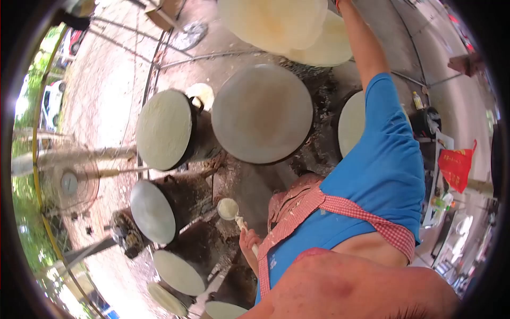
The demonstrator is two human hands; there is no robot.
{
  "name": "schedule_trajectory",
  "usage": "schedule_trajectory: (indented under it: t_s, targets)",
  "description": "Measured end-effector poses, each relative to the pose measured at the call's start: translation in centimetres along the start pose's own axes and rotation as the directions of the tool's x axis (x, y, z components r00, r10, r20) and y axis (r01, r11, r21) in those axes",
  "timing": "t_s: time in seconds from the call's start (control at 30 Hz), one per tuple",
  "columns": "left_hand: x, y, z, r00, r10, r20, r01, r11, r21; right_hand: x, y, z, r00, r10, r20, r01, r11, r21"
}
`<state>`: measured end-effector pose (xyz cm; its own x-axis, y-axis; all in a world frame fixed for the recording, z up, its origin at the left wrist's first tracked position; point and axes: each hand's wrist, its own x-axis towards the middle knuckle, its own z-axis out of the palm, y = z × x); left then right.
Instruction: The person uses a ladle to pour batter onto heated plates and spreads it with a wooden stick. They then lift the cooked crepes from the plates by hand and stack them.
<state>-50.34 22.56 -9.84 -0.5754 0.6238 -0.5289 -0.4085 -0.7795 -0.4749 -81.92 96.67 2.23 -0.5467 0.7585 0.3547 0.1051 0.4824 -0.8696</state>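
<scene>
My left hand (248, 241) is closed round the pale handle of a ladle (228, 209). The ladle's round bowl looks coated with pale batter, and its shaft is wrapped near the bowl. My right arm stretches to the top edge, where a red band shows at the wrist; the hand itself is out of frame. Near that wrist lie large, thin, pale round sheets (273, 24), overlapping one another. A wide round griddle (262, 114) with a bare, brownish middle stands below them. Left of it, another griddle bears a pale round layer (164, 129).
Further round griddles stand at the lower left, one with a bare grey top (153, 211), another pale (179, 272). A pale-topped one (351, 125) is partly behind my sleeve. A fan (69, 182) stands far left, a red cloth (457, 166) hangs right, and metal bars cross above.
</scene>
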Motion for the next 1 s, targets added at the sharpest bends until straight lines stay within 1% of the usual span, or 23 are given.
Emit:
schedule_trajectory:
  t_s: [0.07,0.1,0.17,0.2,0.23,0.27,0.3,0.33,0.37,0.43,0.47,0.5,0.53,0.57,0.6,0.63,0.67,0.7,0.73,0.87,0.9,0.97,1.0]
  targets:
    - [1.4,0.1,0.4,0.998,-0.059,-0.007,0.059,0.998,-0.031,1.4,5.5,-3.2,0.971,0.228,-0.078,-0.219,0.969,0.113]
    - [2.1,-1.7,2.1,0.997,-0.078,-0.014,0.078,0.997,-0.017,1.4,8.9,-4.6,0.933,0.349,-0.091,-0.333,0.931,0.152]
    - [2.7,-6.4,6.5,0.982,0.143,-0.124,-0.147,0.989,-0.027,-1.0,15.4,-5.7,0.842,0.528,-0.108,-0.502,0.842,0.198]
    - [3.1,-6.3,6.7,0.982,0.121,-0.142,-0.129,0.991,-0.045,-2.9,19.1,-5.8,0.858,0.495,-0.138,-0.460,0.859,0.226]
    - [3.5,-6.6,7.2,0.984,0.112,-0.139,-0.117,0.993,-0.031,-4.0,24.1,-5.1,0.797,0.560,-0.226,-0.564,0.824,0.050]
    - [3.8,-7.1,7.9,0.981,0.109,-0.158,-0.112,0.994,-0.009,-5.5,28.4,-4.3,0.777,0.593,-0.212,-0.590,0.803,0.085]
    - [4.1,-7.5,8.5,0.978,0.110,-0.180,-0.109,0.994,0.013,-7.9,27.0,-4.0,0.717,0.663,-0.216,-0.627,0.748,0.216]
    - [4.4,-7.5,8.9,0.977,0.080,-0.196,-0.088,0.996,-0.031,-10.9,25.2,-3.0,0.651,0.731,-0.205,-0.652,0.677,0.342]
    - [4.6,-7.1,8.8,0.976,0.079,-0.202,-0.084,0.996,-0.017,-11.6,24.6,-2.3,0.641,0.738,-0.211,-0.655,0.669,0.351]
    - [4.9,-5.8,8.2,0.981,-0.004,-0.194,-0.015,0.995,-0.096,-13.1,23.3,-1.4,0.473,0.824,-0.313,-0.638,0.565,0.523]
    - [4.9,-5.2,8.1,0.980,-0.004,-0.197,-0.014,0.996,-0.089,-13.4,22.1,-1.5,0.458,0.826,-0.328,-0.644,0.563,0.518]
    - [5.0,-4.8,8.0,0.981,-0.031,-0.191,0.015,0.996,-0.082,-13.3,23.5,-1.3,0.458,0.827,-0.327,-0.642,0.562,0.522]
    - [4.9,-4.9,8.1,0.983,-0.041,-0.180,0.026,0.996,-0.084,-12.8,26.7,-1.2,0.555,0.729,-0.400,-0.689,0.673,0.270]
    - [4.7,-4.9,8.2,0.984,-0.052,-0.170,0.038,0.996,-0.086,-12.7,28.5,-1.4,0.664,0.614,-0.428,-0.681,0.732,-0.007]
    - [4.7,-5.5,8.8,0.982,-0.006,-0.189,0.000,0.999,-0.032,-12.8,28.8,-2.0,0.723,0.571,-0.390,-0.682,0.682,-0.266]
    - [4.1,-5.5,8.8,0.978,0.046,-0.202,-0.044,0.999,0.014,-13.4,28.9,-2.3,0.795,0.481,-0.370,-0.605,0.667,-0.435]
    - [3.7,-3.6,7.4,0.982,0.070,-0.178,-0.073,0.997,-0.013,-14.0,29.1,-2.6,0.856,0.385,-0.344,-0.516,0.620,-0.591]
    - [3.9,-0.6,5.3,0.993,-0.080,-0.087,0.083,0.996,0.024,-15.0,27.6,-2.7,0.882,0.346,-0.320,-0.469,0.582,-0.664]
    - [2.9,2.1,2.8,0.976,-0.220,0.006,0.219,0.972,0.081,-16.3,25.8,-3.1,0.898,0.324,-0.299,-0.439,0.588,-0.679]
    - [-0.9,3.6,0.3,0.990,-0.129,0.064,0.129,0.992,-0.003,-20.9,15.4,-1.5,0.957,0.273,-0.100,-0.272,0.716,-0.643]
    - [-2.7,4.4,-0.7,0.994,-0.067,0.091,0.070,0.997,-0.035,-22.3,12.8,-0.2,0.966,0.257,-0.029,-0.219,0.755,-0.617]
    - [-4.5,5.2,-2.9,0.995,-0.005,0.096,0.007,1.000,-0.030,-25.3,10.0,5.3,0.984,0.151,0.096,-0.066,0.805,-0.590]
    - [-5.7,5.1,-4.0,0.991,0.029,0.130,-0.022,0.998,-0.051,-26.1,8.8,7.8,0.986,0.055,0.160,0.045,0.824,-0.565]
